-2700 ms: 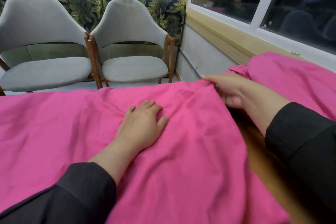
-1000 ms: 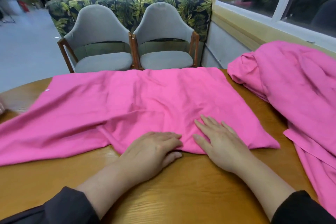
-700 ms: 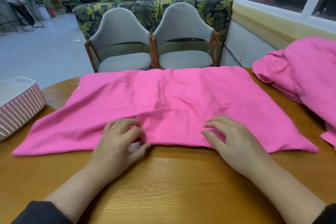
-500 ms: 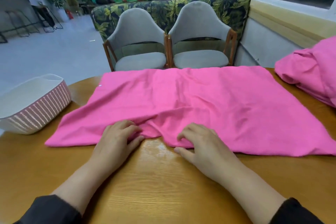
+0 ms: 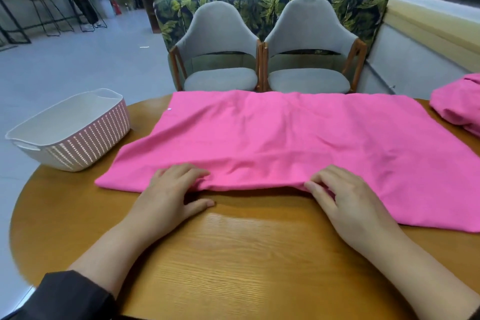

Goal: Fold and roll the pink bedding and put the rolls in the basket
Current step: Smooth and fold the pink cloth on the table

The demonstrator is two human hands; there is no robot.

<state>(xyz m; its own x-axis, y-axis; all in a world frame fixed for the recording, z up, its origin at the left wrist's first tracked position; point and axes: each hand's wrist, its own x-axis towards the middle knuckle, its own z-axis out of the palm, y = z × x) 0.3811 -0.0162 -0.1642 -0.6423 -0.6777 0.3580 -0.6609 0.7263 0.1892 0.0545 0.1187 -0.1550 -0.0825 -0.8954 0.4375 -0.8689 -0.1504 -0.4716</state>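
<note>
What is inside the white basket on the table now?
The basket shows only its pale inner walls; no pink roll is visible inside. Its bottom is hidden by the near wall, so whether something small lies there cannot be told.

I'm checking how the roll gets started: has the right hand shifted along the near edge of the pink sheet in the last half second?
Yes. The right hand has moved rightward along the pink sheet's near edge, widening its gap from the left hand.

You have one view only, from the head. It looks forward and down, close over the round wooden table (image 5: 233, 254); two grey chairs (image 5: 262, 60) stand beyond its far edge.
</note>
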